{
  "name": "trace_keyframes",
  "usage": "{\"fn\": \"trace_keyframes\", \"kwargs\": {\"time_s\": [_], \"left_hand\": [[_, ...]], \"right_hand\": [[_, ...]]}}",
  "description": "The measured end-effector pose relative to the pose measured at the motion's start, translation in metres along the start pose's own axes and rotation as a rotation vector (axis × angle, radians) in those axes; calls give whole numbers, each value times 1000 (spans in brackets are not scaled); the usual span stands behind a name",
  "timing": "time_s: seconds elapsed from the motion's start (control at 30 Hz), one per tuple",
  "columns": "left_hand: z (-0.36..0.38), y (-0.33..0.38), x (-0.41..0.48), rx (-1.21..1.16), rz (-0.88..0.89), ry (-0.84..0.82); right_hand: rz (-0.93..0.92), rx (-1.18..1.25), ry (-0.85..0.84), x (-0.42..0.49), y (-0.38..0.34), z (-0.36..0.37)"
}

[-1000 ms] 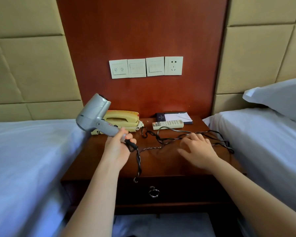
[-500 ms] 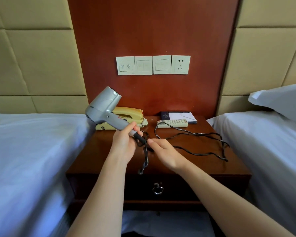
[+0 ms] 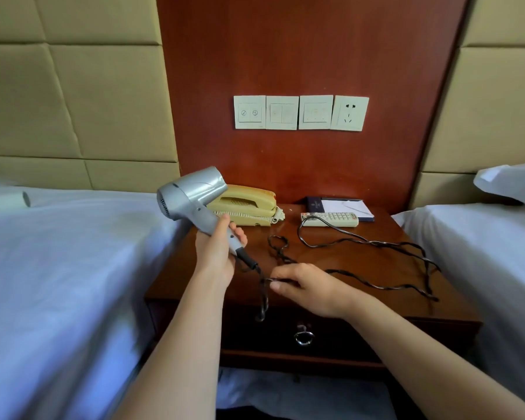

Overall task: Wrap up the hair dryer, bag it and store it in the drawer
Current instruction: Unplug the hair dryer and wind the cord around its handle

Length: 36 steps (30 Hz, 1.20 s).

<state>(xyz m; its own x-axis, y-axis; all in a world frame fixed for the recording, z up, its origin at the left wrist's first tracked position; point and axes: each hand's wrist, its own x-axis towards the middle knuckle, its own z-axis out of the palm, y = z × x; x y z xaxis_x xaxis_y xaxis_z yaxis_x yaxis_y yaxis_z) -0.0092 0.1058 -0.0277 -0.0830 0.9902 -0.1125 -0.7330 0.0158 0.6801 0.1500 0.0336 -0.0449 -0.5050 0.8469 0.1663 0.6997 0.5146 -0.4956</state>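
Between two white beds the wooden bench (image 3: 361, 262) carries the whole job, its drawer (image 3: 346, 334) shut below the front edge and no bag in sight. The hair dryer (image 3: 191, 192) is held up above the bench's left end, barrel toward the wall and handle slanting down and right toward the person. The left hand (image 3: 215, 253) grips that handle, fingers (image 3: 238, 231) curled round it. From the handle's foot the cord (image 3: 371, 241) drops in a short twisted loop over the front edge, comes up into the right hand (image 3: 309, 286), then trails off rightward in long loose bends across the bench, past a remote (image 3: 331, 219) and beside a yellowed phone (image 3: 243, 204). The right hand pinches the cord just right of and below the handle's foot, fingers closed on it, so most of the cord's length lies to the right of that hand, and it is probably the nearer one to gather the slack. Half a second earlier the right hand was up against the left at the handle's foot; it now sits lower and further right, so the span of cord between the two hands has lengthened
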Motion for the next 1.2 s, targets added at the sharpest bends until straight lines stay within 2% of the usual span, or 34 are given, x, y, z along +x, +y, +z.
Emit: {"fn": "trace_keyframes", "kwargs": {"time_s": [0.27, 0.5, 0.6, 0.8, 1.0, 1.2], "left_hand": [[-22, 18, 13, 253, 286, 165], [-21, 22, 4, 609, 331, 48], [-19, 23, 1, 759, 346, 17], [-14, 19, -2, 1120, 464, -61], [-5, 12, -11, 1466, 449, -276], [5, -1, -38, 1749, 342, -599]], "right_hand": [[-44, -424, 107, -20, 2, -15], [10, -517, 323, -39, 23, -48], [63, -557, 384, -41, 29, -57], [39, -631, 471, -42, 36, -78], [85, -592, 558, -41, 38, -89], [17, -585, 710, -30, 28, -90]]}}
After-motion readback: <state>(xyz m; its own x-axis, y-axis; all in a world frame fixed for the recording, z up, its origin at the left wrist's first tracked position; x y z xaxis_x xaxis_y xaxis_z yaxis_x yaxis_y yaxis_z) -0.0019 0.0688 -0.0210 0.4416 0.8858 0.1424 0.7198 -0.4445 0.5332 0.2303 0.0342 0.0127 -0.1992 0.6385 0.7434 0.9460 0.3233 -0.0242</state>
